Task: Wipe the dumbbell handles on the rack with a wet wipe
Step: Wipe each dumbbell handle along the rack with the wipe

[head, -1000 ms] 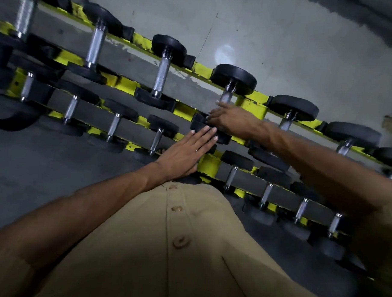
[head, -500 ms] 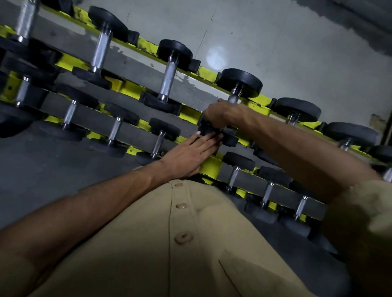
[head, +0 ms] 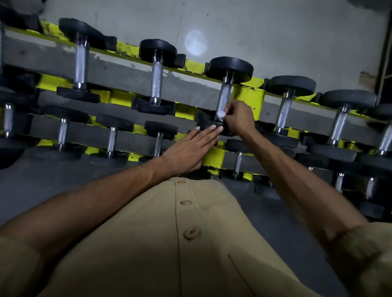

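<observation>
Overhead, so to speak, a pale concrete floor [head: 275, 30] fills the far side of the view beyond the rack, with a round glare spot on it; a darker grey floor lies on the near side, under the person's tan buttoned shirt [head: 172, 249].

Across the middle runs the yellow rack [head: 252, 95], a long tiered frame slanting from upper left to lower right, with grey rails between its yellow edges. Rows of black-ended dumbbells sit across it on the upper tier and on the lower tiers nearer the person, each with its chrome bar crossing the rail. Along the far edge of the rack, black end plates stand out over the pale floor.

One dumbbell [head: 231, 68] on the upper tier, right of the rack's middle, is the one being handled. Its long axis runs from the far edge of the rack toward the person, leaning slightly left at the near end; its handle [head: 224, 96] is bare chrome in the upper part.

At the handle's lower end, the right hand [head: 239, 118] curls its fingers around a small white wet wipe [head: 220, 114], pressing it to the bar. The left hand [head: 190, 150] lies flat with straight fingers, its tips touching the near black end of that dumbbell, over the rack's lower tier.
</observation>
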